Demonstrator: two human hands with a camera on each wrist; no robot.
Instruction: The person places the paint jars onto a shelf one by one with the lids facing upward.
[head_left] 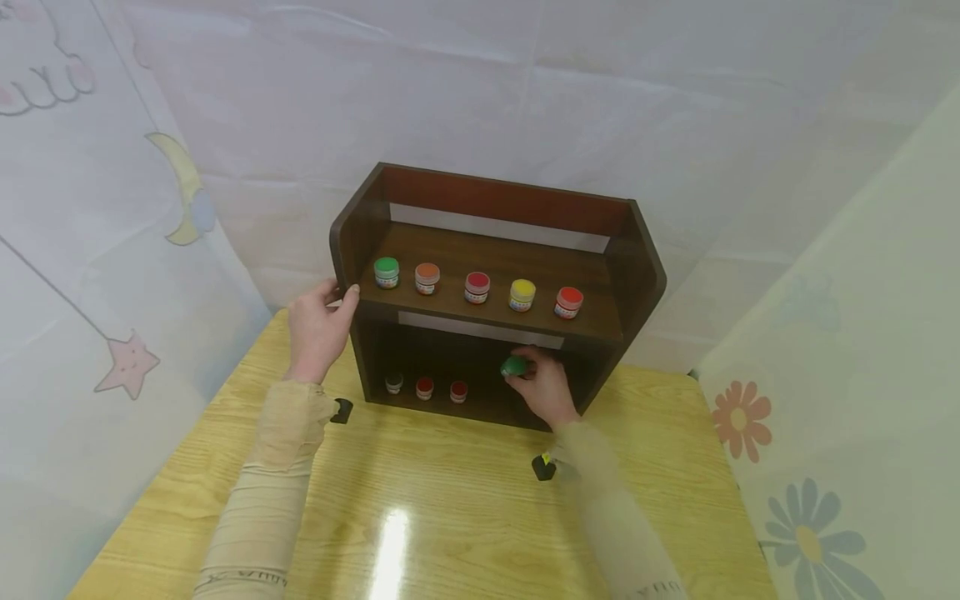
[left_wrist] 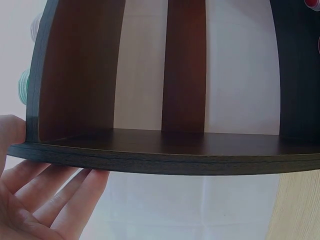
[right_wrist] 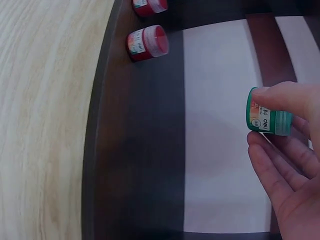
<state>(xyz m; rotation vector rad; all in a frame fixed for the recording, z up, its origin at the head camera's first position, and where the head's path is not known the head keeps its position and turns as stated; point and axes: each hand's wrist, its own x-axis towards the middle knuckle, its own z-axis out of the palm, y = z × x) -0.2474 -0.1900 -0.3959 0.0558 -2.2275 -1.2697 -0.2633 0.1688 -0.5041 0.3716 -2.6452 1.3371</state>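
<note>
A small green paint jar (right_wrist: 267,115) is pinched between the thumb and fingers of my right hand (head_left: 549,390), in front of the lower shelf's right part. My left hand (head_left: 318,329) grips the left side of the dark brown wooden shelf (head_left: 495,233), thumb on the near edge and fingers on the outer face. On the upper board stand several paint jars with coloured lids: green (head_left: 387,272), orange (head_left: 427,277), dark red (head_left: 477,287), yellow (head_left: 522,294) and red (head_left: 569,302). Below, a dark jar (head_left: 393,382) and two red jars (head_left: 424,387) stand at the left.
The shelf stands on a wood-grain table (head_left: 420,492). Behind it hangs a pale wall sheet (head_left: 480,108), with printed sheets at both sides. A small black object (head_left: 543,467) shows by the right wrist, another (head_left: 342,411) by the left.
</note>
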